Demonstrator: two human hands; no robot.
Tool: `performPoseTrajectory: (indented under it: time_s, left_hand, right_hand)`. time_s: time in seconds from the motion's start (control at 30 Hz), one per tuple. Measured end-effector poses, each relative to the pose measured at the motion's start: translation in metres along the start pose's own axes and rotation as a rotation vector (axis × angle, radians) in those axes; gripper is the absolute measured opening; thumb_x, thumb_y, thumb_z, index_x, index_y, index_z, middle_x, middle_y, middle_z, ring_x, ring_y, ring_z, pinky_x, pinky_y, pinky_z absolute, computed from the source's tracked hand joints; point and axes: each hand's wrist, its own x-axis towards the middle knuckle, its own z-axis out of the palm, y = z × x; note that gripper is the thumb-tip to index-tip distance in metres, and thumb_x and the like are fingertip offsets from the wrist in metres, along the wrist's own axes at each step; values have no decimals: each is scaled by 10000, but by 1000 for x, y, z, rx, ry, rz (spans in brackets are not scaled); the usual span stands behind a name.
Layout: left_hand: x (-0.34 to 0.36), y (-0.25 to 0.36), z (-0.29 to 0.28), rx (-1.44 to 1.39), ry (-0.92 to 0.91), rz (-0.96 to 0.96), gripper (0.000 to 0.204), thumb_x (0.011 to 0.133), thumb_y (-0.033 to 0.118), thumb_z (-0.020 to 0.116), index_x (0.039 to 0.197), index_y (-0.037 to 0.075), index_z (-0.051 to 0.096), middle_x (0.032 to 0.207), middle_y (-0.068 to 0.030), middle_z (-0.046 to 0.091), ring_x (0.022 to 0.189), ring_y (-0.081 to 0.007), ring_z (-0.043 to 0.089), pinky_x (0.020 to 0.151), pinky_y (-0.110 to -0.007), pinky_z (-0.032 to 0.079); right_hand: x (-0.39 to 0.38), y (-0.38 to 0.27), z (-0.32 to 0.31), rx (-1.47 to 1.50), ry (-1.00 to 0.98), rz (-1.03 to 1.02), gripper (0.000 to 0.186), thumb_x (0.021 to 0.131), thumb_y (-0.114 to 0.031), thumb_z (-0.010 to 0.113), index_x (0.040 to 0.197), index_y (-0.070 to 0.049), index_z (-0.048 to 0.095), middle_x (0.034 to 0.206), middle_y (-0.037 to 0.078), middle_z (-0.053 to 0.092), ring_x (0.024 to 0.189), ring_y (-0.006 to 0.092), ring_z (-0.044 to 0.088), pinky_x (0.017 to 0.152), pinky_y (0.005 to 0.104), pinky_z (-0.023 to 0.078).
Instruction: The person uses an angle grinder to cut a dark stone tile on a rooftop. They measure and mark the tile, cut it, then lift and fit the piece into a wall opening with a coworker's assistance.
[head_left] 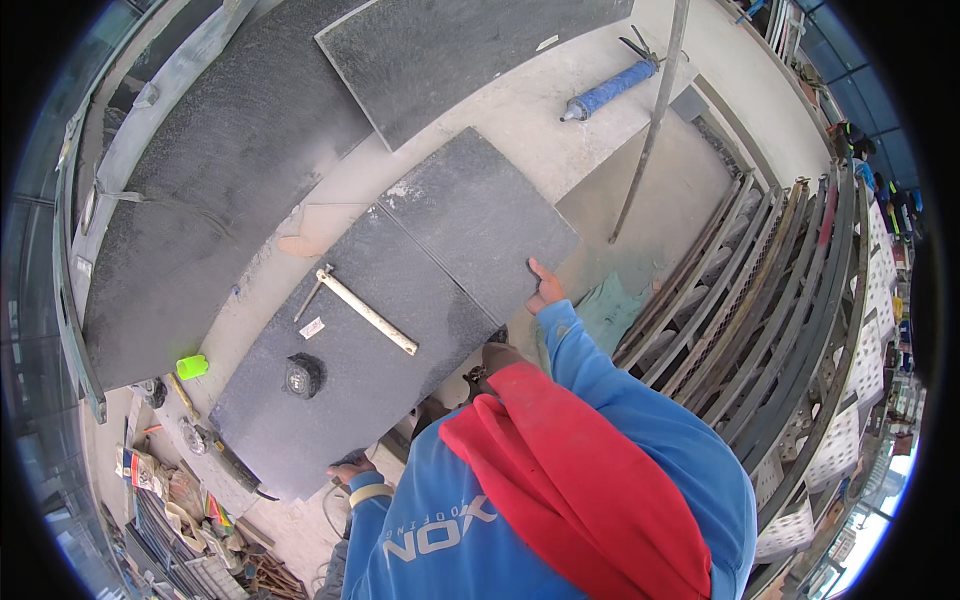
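Two dark grey slabs lie edge to edge before me, a larger left slab (390, 270) and a smaller right slab (480, 200), with a thin seam between them. My left hand (352, 468) grips the near edge of the larger slab, its fingers partly hidden. At the near right edge of the smaller slab, my right hand (545, 288) holds on, with a finger lying along the top. On the larger slab rest a hammer (368, 312) with a pale handle, a black tape measure (303, 375) and a small white label (312, 328).
More dark slabs (230, 150) lie to the far left, and another slab (450, 60) at the back. A blue caulking gun (610, 92) sits beyond. Metal bars (740, 290) are stacked at right. An angle grinder (195, 435) and a green cup (192, 367) are at left.
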Motion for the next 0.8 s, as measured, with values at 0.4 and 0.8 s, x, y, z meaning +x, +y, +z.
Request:
performPoseTrajectory:
  time_s: [0.4, 0.8]
  left_hand:
    - [14, -36, 19, 132, -20, -40, 658, 1074, 506, 291, 1529, 53, 437, 1567, -133, 473, 1424, -329, 465, 1187, -542, 362]
    - [70, -13, -2, 1671, 124, 414, 1029, 728, 352, 860, 1512, -70, 346, 1453, -273, 545, 1244, -416, 613, 1101, -490, 474]
  right_hand:
    - [-130, -149, 149, -242, 43, -196, 203, 866, -23, 707, 1037, 45, 621, 1019, 127, 651, 941, 253, 671, 856, 452, 581]
    - [-347, -252, -6, -607, 685, -277, 228, 865, -16, 675, 1038, 128, 642, 968, 142, 679, 897, 264, 688, 772, 417, 580]
